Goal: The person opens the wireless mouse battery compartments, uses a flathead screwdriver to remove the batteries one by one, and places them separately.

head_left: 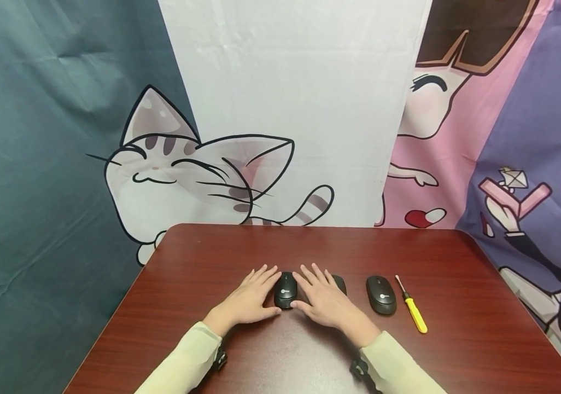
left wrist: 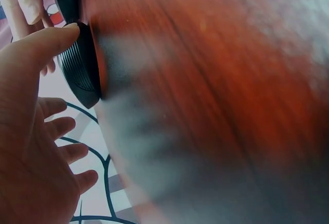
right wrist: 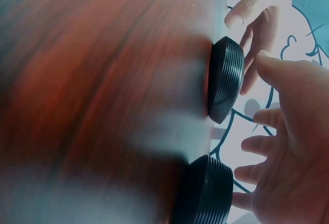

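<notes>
A black computer mouse (head_left: 286, 289) lies on the table between my two hands, its ribbed side facing the left wrist camera. My left hand (head_left: 248, 300) is just to its left, fingers spread and straight, with the thumb tip overlapping the mouse in the left wrist view. On the other side, my right hand (head_left: 327, 298) has its fingers extended too, its thumb close by the same mouse. A second black mouse (head_left: 340, 283) shows partly past the right hand, which hides the rest; its ribbed side (right wrist: 216, 193) appears low in the right wrist view.
Farther right, a third black mouse (head_left: 381, 295) lies on the reddish-brown table (head_left: 231, 246). Beside it is a screwdriver (head_left: 413, 309) with a yellow handle. A cartoon-printed curtain (head_left: 300, 82) hangs behind the table's far edge.
</notes>
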Action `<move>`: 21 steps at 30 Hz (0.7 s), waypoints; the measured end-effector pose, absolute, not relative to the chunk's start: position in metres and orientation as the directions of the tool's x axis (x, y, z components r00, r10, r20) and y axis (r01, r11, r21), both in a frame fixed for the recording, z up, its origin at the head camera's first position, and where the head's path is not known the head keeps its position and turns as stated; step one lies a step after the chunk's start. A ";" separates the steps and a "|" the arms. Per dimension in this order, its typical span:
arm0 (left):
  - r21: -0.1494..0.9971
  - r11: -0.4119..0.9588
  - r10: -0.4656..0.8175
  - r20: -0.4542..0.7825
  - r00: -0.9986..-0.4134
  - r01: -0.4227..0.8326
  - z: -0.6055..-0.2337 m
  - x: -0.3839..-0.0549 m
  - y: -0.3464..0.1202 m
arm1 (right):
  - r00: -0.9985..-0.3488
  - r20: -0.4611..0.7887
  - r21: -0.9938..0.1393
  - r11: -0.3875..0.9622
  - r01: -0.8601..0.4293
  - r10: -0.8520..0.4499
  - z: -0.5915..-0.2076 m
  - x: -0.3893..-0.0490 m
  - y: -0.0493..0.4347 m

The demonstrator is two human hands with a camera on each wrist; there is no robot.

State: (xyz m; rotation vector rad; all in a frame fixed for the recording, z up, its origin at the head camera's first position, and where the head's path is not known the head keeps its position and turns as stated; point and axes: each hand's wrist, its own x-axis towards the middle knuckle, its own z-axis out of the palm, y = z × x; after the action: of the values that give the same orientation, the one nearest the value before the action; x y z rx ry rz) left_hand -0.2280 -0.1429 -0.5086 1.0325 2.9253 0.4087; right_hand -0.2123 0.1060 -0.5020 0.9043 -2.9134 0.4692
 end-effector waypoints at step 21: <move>0.256 0.764 0.609 0.018 -0.793 0.593 -0.513 -0.233 -0.138 | -0.825 0.020 -0.252 0.795 -0.551 -0.565 -0.507 -0.218 0.087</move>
State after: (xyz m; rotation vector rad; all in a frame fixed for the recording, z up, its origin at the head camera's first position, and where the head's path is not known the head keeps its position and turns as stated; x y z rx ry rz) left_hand -0.2334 -0.1376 -0.5131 0.9850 2.8882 0.3849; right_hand -0.2180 0.0874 -0.5065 0.9426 -3.0299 0.3982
